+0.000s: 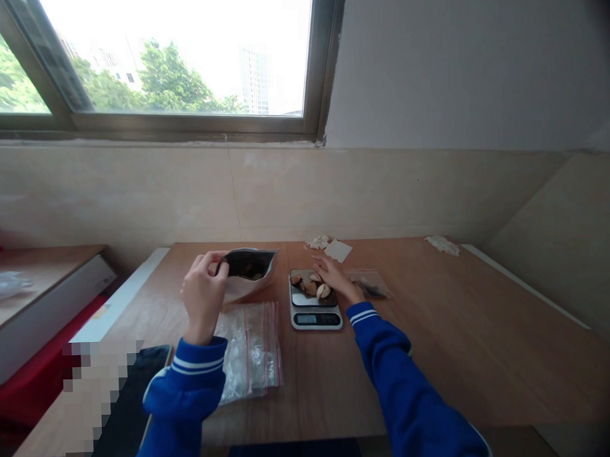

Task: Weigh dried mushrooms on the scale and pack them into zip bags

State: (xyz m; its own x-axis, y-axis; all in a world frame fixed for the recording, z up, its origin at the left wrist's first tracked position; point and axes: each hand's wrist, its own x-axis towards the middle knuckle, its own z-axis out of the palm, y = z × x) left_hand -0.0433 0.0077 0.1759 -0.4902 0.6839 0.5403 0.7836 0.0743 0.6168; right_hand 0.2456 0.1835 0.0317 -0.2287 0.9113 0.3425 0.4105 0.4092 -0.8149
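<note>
My left hand (203,292) pinches the left rim of an open pouch (247,288), whose dark mouth faces up with some brown pieces faintly visible inside. To its right, a small kitchen scale (316,319) carries several brown and pale pieces that look like dried mushrooms (310,286). Over the scale's right back corner reaches my right hand (334,275), fingers stretched out beside the pieces. Whether its fingertips touch one is not clear. The scale's display is lit, but its digits are too small to read.
Clear zip bags (252,350) with red seals lie in front of the pouch. A small bag with dark contents (372,289) is right of the scale. Behind are a white card (338,250) and pale scraps (318,242). A dark flat object (135,394) lies at left.
</note>
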